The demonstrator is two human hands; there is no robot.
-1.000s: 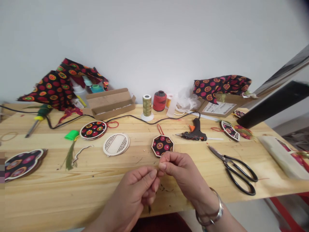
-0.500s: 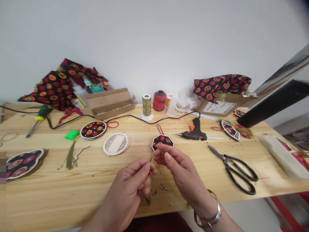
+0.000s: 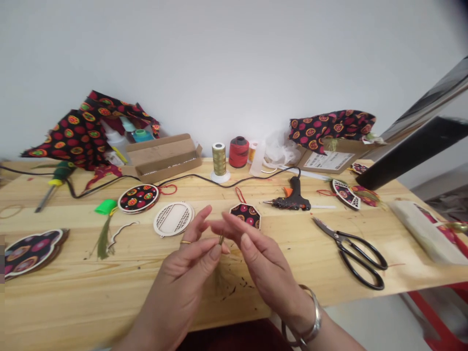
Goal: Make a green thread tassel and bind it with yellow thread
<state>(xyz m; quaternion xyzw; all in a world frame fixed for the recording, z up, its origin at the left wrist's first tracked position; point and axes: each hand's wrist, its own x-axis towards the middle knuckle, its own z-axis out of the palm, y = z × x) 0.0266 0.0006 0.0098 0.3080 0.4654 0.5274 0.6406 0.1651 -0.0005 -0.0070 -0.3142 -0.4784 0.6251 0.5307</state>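
Between the thumb and index finger of my left hand (image 3: 186,278) is the top of an olive-green thread tassel (image 3: 221,239). Its strands hang blurred below, partly hidden by the fingers. My right hand (image 3: 268,265) is held close on the right, fingers stretched forward and thumb apart, the fingertips meeting the left hand's; whether they touch the threads I cannot tell. Just beyond the hands lies an octagonal fabric-covered pendant (image 3: 246,214) with a red loop. A round wooden lattice piece (image 3: 173,219) rests to the left.
Black-handled scissors (image 3: 353,251) and a glue gun (image 3: 292,197) lie on the right. Behind stand an olive thread spool (image 3: 219,161), a red thread spool (image 3: 239,152) and an open cardboard box (image 3: 164,158). Another tassel (image 3: 104,239) and a round fabric pendant (image 3: 139,198) lie left.
My left hand's other fingers have lifted and spread upward while the pinch stays on the threads. Both hands have come closer together and shifted slightly left in view.
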